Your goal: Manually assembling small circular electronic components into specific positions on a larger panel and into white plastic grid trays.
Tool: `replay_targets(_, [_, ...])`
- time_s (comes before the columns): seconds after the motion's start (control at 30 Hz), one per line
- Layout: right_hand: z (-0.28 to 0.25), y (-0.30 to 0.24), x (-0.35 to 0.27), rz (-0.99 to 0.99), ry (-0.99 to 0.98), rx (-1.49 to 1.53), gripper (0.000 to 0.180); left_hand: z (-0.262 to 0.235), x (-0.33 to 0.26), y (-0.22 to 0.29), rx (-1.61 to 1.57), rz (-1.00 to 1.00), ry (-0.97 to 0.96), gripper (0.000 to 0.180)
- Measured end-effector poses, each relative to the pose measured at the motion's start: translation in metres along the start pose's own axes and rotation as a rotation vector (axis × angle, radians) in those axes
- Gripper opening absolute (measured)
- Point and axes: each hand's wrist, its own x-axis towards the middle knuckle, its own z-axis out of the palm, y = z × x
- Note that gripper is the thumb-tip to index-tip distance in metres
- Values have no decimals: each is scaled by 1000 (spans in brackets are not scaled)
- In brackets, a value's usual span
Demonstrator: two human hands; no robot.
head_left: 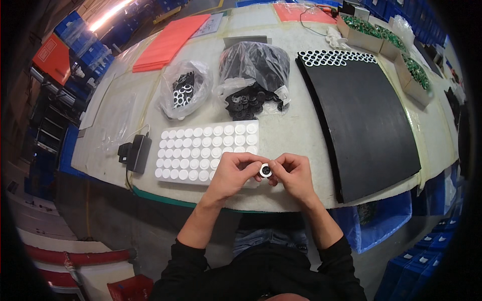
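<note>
Hands (228, 174) (295, 175) in fingertip pinch on ringed disc (265, 170), bag (257, 60) of black parts (246, 103) beyond

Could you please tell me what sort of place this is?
It looks like a workshop for assembling small parts: heaps of what seem green circuit boards, rows of white round pieces on a large worktable, and blue plastic bins.

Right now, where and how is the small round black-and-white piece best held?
Probably pinch the round piece by its outer edge, from left and right: the circular outline offers opposed holds, leaving the dark centre uncovered.
</note>
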Motion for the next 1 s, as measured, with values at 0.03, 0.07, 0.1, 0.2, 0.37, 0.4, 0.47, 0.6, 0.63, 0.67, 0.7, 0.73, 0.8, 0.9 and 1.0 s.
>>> replay_targets(0.03, [1, 0, 0, -20, 7, -3, 22, 0, 0, 1, 1, 3, -1, 20])
replay_targets(0.07, [1, -1, -1, -40, 15, -6, 22, 0, -1, 1, -6, 12, -8, 20])
replay_targets(0.1, [0, 0, 0, -43, 15, -7, 22, 0, -2, 1, -14, 21, -15, 20])
replay_targets(0.2, [1, 2, -2, -49, 53, 31, 18, 6, -3, 0, -39, 75, 61, 19])
replay_targets(0.37, [-1, -25, -17, -856, 164, -840, 23, 22, -2, 0, -55, 132, 166, 18])
replay_targets(0.4, [-1, -26, -18, -873, 179, -879, 23, 25, -2, -1, -53, 142, 188, 20])
replay_targets(0.47, [-5, -35, -22, -892, 191, -936, 23, 32, -1, -5, -101, 157, 169, 21])
replay_targets(0.6, [-27, -67, -21, -915, 174, -1054, 20, 58, 2, 0, -234, 209, 126, 32])
replay_targets(0.63, [-36, -78, -17, -888, 151, -1088, 19, 66, 2, 3, -301, 223, 128, 35])
replay_targets(0.67, [-52, -85, -8, -870, 185, -1153, 17, 71, 1, -7, -179, 260, 116, 43])
replay_targets(0.7, [-72, -92, 6, -871, 198, -1167, 14, 68, -1, -28, 72, 351, 90, 39])
replay_targets(0.73, [-93, -98, 20, -705, 250, -1166, 12, 71, -6, -29, 279, 411, 41, 31])
replay_targets(0.8, [-150, -118, 47, -490, 358, -1238, 15, 82, -11, -47, 505, 596, -41, 28])
replay_targets(0.9, [-231, -135, 86, -309, 598, -1352, 18, 95, -5, -62, 615, 769, -70, 28])
replay_targets(1.0, [-263, -135, 131, -258, 661, -1408, 19, 92, -5, -60, 621, 725, -95, 29])
